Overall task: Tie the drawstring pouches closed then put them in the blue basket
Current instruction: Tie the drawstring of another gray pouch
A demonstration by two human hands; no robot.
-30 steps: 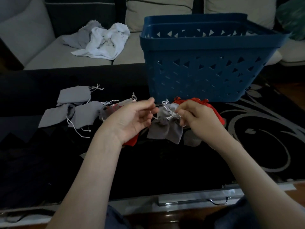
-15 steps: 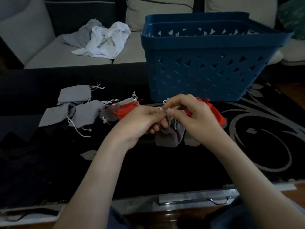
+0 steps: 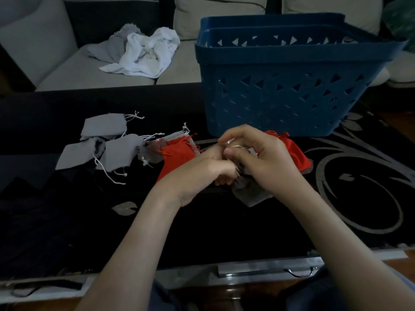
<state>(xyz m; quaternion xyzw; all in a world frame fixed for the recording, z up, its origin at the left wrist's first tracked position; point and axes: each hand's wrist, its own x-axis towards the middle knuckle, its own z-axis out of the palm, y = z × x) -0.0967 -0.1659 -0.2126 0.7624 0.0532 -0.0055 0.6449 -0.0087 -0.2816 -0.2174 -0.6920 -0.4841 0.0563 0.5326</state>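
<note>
A grey drawstring pouch point(image 3: 251, 193) hangs between both hands just above the black table. My left hand point(image 3: 202, 173) and my right hand point(image 3: 258, 158) overlap at its neck, fingers pinched on its white cords. One red pouch point(image 3: 177, 156) lies just left of my hands, another red pouch point(image 3: 292, 149) lies behind my right hand. Several grey pouches point(image 3: 105, 140) with loose white cords lie to the left. The blue basket point(image 3: 280, 90) stands upright right behind my hands.
The black glass table point(image 3: 202, 232) has a silver swirl pattern at the right and a metal front edge with a drawer handle. A grey sofa behind it carries crumpled white and grey cloths point(image 3: 143, 52).
My hands came together from apart, closing over the pouch neck, and sank slightly. The pouch is more hidden beneath them now. The red pouch on the left is uncovered.
</note>
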